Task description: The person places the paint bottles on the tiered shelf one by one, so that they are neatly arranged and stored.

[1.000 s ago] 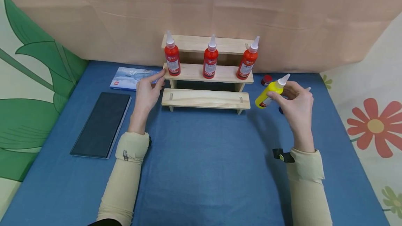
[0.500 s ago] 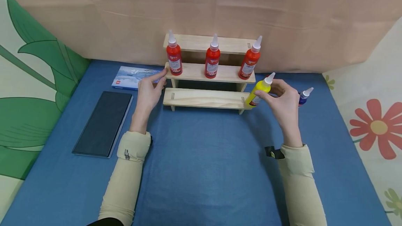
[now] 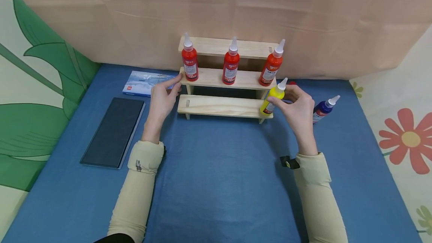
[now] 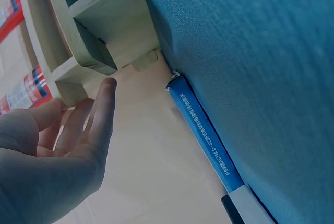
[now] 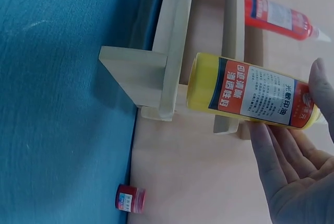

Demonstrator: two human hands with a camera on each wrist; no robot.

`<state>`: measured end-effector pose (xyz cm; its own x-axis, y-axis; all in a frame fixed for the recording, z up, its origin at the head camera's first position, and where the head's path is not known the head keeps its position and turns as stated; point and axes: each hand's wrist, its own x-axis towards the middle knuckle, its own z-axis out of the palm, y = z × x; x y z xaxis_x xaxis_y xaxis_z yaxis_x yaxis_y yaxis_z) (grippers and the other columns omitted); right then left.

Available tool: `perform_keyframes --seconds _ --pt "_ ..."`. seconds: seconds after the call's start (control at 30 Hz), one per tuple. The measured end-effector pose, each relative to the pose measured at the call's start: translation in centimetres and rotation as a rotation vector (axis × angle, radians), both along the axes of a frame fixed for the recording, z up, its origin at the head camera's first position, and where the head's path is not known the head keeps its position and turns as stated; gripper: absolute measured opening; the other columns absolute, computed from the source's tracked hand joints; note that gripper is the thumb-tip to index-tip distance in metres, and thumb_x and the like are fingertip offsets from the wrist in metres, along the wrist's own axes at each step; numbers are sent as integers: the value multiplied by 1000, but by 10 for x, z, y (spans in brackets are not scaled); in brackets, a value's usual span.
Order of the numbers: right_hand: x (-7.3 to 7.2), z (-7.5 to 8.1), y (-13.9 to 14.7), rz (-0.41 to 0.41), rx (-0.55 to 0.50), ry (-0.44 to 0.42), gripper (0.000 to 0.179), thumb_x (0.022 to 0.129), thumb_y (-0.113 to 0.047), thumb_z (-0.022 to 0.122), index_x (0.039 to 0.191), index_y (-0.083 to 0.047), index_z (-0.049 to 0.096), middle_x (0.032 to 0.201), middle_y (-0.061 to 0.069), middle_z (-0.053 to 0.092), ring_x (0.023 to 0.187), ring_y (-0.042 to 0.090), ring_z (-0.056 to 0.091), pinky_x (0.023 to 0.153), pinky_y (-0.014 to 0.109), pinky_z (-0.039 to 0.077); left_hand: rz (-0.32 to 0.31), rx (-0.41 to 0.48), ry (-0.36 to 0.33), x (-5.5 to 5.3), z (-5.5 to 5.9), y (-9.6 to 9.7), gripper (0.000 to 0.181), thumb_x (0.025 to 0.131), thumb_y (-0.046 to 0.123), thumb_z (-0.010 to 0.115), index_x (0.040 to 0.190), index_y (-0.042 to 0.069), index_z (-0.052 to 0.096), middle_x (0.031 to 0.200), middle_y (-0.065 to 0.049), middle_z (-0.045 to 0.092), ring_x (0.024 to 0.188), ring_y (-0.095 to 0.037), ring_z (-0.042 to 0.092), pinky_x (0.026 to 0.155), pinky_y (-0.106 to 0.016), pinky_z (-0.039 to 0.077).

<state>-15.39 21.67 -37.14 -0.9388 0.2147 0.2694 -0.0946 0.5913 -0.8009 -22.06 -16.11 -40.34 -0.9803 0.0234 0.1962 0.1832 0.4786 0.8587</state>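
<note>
My right hand (image 3: 298,110) grips a yellow ink bottle (image 5: 240,91) with a white nozzle between thumb and fingers. The bottle leans, its base very close to the right end of the lowest shelf (image 3: 219,106) of a three-step wooden rack; contact there is unclear. My left hand (image 3: 162,100) touches the left end of the middle shelf (image 3: 210,75) with its fingertips, fingers mostly extended. Three red ink bottles stand spaced along that shelf: left (image 3: 190,63), centre (image 3: 231,66), right (image 3: 270,68), the right one appearing tilted in the head view.
A blue ink bottle (image 3: 322,110) stands right of my right hand. A small red jar (image 5: 129,199) sits on the blue cloth near the rack. Left of the rack lie a blue-and-white flat box (image 3: 138,83) and a dark tablet-like slab (image 3: 113,132).
My right hand has carried the yellow ink bottle leftward, from right of the rack to the lowest shelf's right end. The blue ink bottle has come into fuller view. My left hand stays at the rack.
</note>
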Motion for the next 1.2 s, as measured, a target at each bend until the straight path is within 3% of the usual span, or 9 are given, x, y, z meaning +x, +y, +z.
perform_keyframes --seconds 0.17,0.97,1.2 --pt "-2 -4 -3 -2 2 -1 54 92 -34 88 130 1 72 127 14 75 113 27 71 98 43 60 1 -4 -8 -1 0 0 40 110 9 62 150 11 63 152 -9 61 114 -32 74 99 -40 59" --pt "-2 -10 -8 27 -14 28 56 91 -26 90 133 4 68 132 17 72 117 33 71 97 55 60 11 -1 -25 0 1 0 40 111 13 62 150 12 63 152 -8 61 114 -33 74 99 -40 59" --pt "4 -3 -2 30 -38 18 54 92 -28 89 134 0 69 132 12 73 117 29 72 100 46 59 11 4 -25 0 1 1 39 111 12 61 150 12 63 152 -8 60 115 -34 74 100 -42 58"
